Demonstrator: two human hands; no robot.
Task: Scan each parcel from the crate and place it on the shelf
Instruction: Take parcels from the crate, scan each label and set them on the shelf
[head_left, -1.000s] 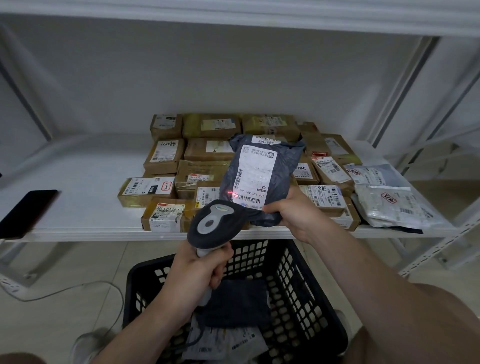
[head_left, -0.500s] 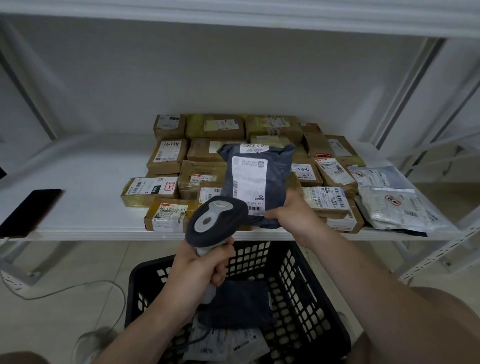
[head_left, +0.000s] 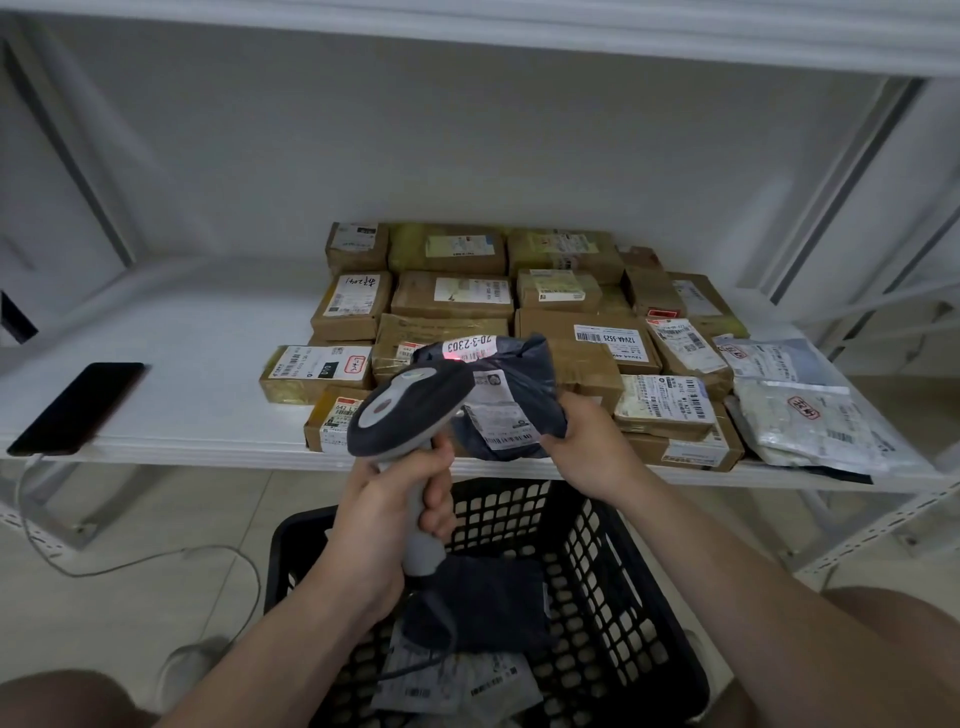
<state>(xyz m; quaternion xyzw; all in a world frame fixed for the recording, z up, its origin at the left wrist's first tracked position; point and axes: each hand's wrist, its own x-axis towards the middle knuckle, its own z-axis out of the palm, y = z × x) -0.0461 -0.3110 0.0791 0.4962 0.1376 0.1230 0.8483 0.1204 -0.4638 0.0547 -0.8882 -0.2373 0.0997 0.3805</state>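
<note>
My right hand (head_left: 584, 449) grips a dark grey bagged parcel (head_left: 524, 384) by its lower right corner, held low over the front edge of the white shelf (head_left: 171, 364). The parcel lies tilted back, its white labels facing up. My left hand (head_left: 395, 499) grips the handle of a grey barcode scanner (head_left: 402, 410), whose head overlaps the parcel's left side. A red scan light glows on the parcel's top label "20-3-2303". Below stands the black crate (head_left: 613, 561) with another dark bag (head_left: 483, 603) and white labelled parcels inside.
Several brown cardboard parcels (head_left: 452, 296) fill the shelf's middle and back. Pale plastic mailers (head_left: 800, 415) lie at the right end. A black phone (head_left: 78, 405) rests on the shelf's left front, a cable trailing to the floor. White shelf uprights stand right and left.
The parcel has tipped back and dropped from upright to nearly flat over the shelf edge. The scanner has risen over its left side; the red light now sits on the top label.
</note>
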